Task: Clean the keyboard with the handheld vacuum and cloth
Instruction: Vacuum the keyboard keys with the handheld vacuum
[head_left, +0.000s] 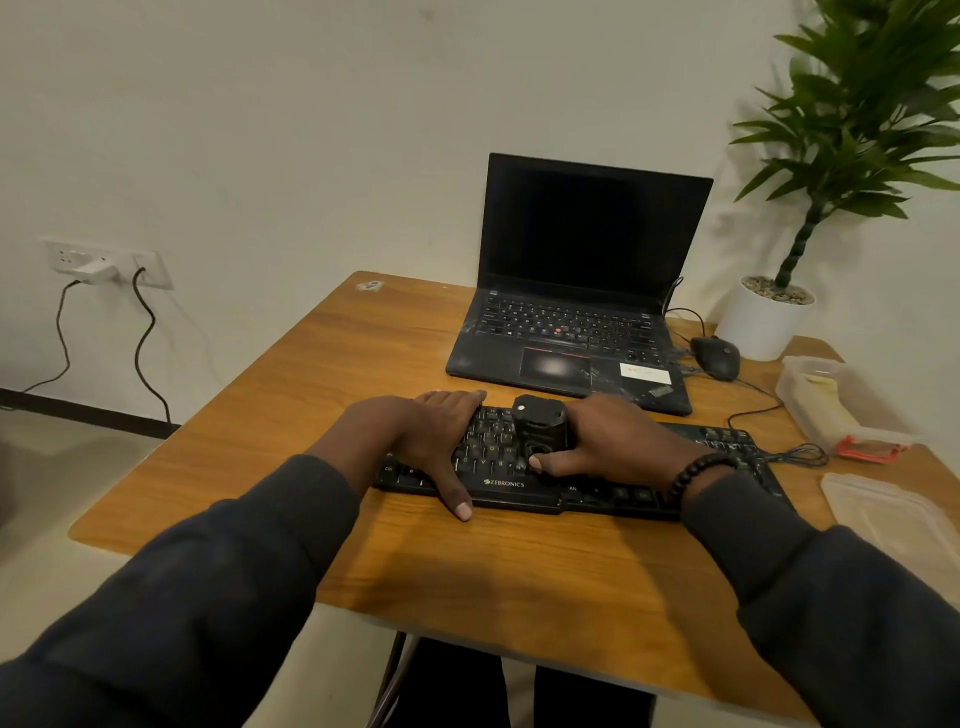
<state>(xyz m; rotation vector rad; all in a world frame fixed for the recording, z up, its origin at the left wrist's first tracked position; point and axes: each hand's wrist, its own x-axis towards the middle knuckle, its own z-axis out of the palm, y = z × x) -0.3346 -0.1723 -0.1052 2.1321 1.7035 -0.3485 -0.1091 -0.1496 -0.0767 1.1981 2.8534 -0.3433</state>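
A plain office or home workspace: a wooden worktop carries an open ThinkPad laptop, with a wired mouse right of the laptop, a potted plant behind that, and a wall socket strip far left.

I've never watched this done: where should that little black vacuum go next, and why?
Probably a short slide rightward along the keyboard. The right hand grips the handheld vacuum upright on the middle keys, the left hand presses the left end flat, and the right-side keys lie uncovered beyond.
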